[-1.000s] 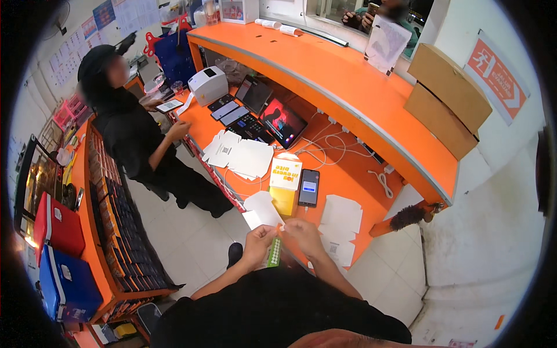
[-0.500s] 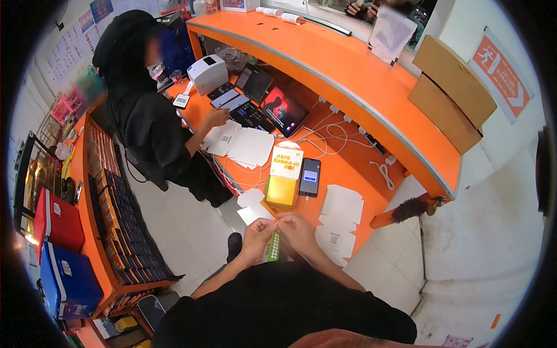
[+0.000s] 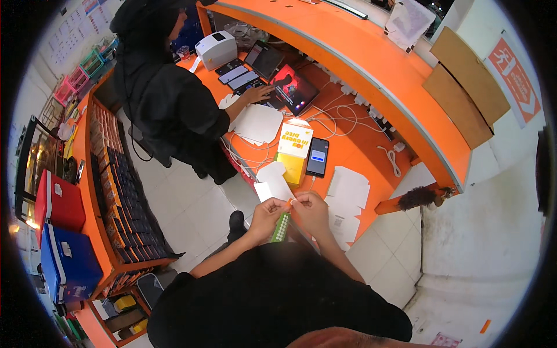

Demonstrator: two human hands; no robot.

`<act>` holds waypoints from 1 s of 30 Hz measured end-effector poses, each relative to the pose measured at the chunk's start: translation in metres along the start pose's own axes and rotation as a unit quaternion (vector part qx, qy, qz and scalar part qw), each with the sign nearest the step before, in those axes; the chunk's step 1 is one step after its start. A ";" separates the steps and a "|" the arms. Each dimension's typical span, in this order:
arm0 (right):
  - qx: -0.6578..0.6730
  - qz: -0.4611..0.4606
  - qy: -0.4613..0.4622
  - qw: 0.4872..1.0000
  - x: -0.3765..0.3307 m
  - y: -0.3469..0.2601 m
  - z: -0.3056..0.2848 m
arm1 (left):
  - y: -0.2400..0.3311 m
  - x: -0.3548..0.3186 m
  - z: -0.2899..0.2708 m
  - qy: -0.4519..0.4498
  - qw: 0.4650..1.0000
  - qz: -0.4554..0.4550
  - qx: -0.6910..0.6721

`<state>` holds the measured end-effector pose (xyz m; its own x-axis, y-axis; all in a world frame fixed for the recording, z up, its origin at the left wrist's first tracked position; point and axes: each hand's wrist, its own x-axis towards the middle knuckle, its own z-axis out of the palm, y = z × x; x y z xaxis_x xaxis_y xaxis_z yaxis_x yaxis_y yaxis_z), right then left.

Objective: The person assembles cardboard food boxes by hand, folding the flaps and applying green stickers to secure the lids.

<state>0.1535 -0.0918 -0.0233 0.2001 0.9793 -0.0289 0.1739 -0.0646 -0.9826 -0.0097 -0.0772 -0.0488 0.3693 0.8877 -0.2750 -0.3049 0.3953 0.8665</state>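
My left hand [image 3: 267, 217] and my right hand [image 3: 311, 212] meet at the near edge of the orange desk, fingertips pinched together. Between them shows a small orange piece [image 3: 289, 202]; its kind is too small to make out. Just below, between my wrists, hangs a green strip with pale round dots [image 3: 280, 228]; I cannot tell whether my fingers touch it. Beyond my hands stands a yellow and white box [image 3: 292, 168] with its lid raised. Beside it lies a phone [image 3: 317, 157] with a lit screen and a cable plugged in.
Flat white carton blanks [image 3: 345, 197] lie right of my hands, with more left of the box. A co-worker in black [image 3: 168, 98] reaches over a tablet [image 3: 294, 90] and phones. A white printer [image 3: 216, 50] stands farther back. The raised orange counter [image 3: 360, 49] curves behind the desk.
The whole view has shifted, so the desk sits differently in it. My hands stay pinched together on the orange piece. The co-worker's hand has moved to the right, toward the tablet.
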 end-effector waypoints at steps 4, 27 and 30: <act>0.051 -0.006 -0.039 0.998 0.000 0.000 0.000 | -0.003 0.000 -0.006 0.010 1.000 -0.008 -0.022; 0.042 -0.161 -0.059 0.984 0.001 -0.006 0.007 | 0.023 0.003 0.001 0.026 0.996 0.065 -0.061; 0.096 -0.119 -0.041 0.987 0.003 -0.008 0.005 | 0.034 0.006 0.008 0.024 0.996 0.069 -0.041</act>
<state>0.1474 -0.0877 -0.0164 0.0960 0.9750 0.2005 0.0200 0.1995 -0.9797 -0.0110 -0.0609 -0.0179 0.2774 0.9444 -0.1767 -0.4214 0.2849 0.8610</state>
